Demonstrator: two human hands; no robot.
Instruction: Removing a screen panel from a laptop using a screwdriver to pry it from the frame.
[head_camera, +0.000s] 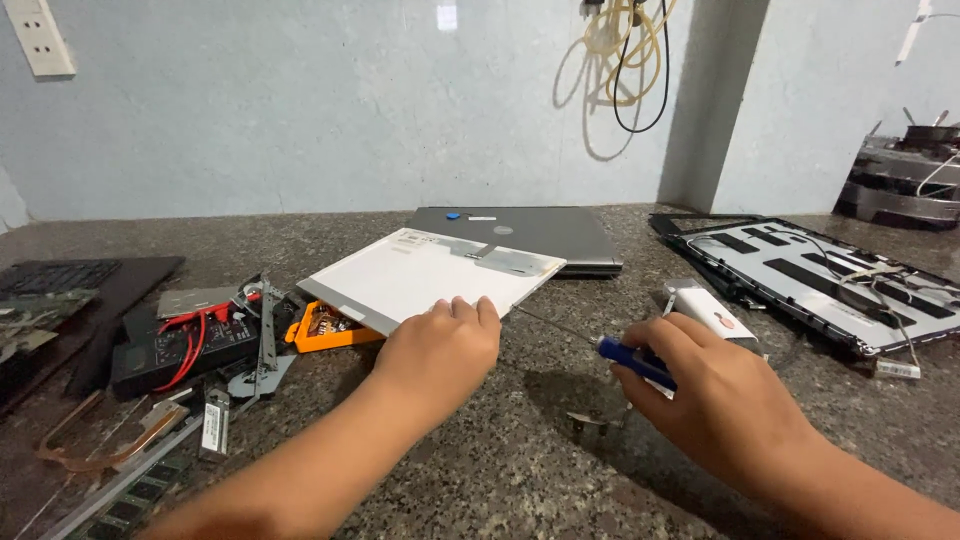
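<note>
My left hand rests its fingertips on the near edge of a white laptop screen panel, which lies tilted across an orange parts tray. My right hand is closed around a screwdriver with a blue handle; its thin shaft points left toward the panel's near corner. A small white box sits just beyond my right hand.
A closed grey laptop lies behind the panel. A laptop lid shell with cables is at right. Left of the panel lie a black board with red wires, metal brackets, memory sticks and a keyboard. Cables hang on the wall.
</note>
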